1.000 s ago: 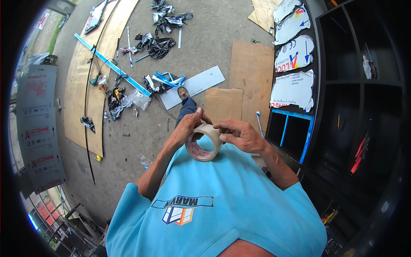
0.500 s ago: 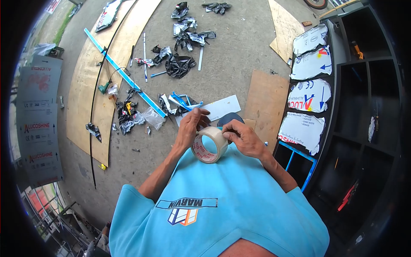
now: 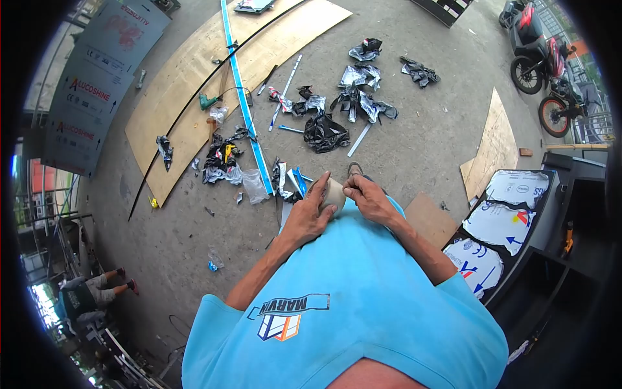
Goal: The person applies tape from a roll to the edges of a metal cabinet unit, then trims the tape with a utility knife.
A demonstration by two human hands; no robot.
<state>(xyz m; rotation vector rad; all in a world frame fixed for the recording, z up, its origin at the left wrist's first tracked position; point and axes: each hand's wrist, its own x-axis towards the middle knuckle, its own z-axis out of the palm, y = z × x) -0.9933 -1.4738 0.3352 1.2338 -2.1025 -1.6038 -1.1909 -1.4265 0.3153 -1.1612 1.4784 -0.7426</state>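
Note:
A roll of clear packing tape (image 3: 334,196) is held close in front of my chest, its outer face turned up. My left hand (image 3: 312,211) wraps round the roll's left side, fingers along it and the thumb near its lower edge. On the other side, my right hand (image 3: 368,198) has thumb and forefinger pinched together at the roll's upper right edge. Much of the roll is hidden behind the fingers. Just past my left hand lie blue-and-white film scraps (image 3: 298,181) on the floor.
Crumpled black plastic (image 3: 326,133) litters the concrete. A long blue strip (image 3: 247,117) crosses a plywood sheet (image 3: 184,110) near a green power drill (image 3: 207,102). Black cabinets with covered panels (image 3: 495,223) stand at right. Motorcycles (image 3: 528,61) are behind; another person (image 3: 91,295) is at lower left.
The view has swung to the right, bringing in motorcycles and a person. The tape roll has turned, so its open core no longer shows, and my left hand covers more of it.

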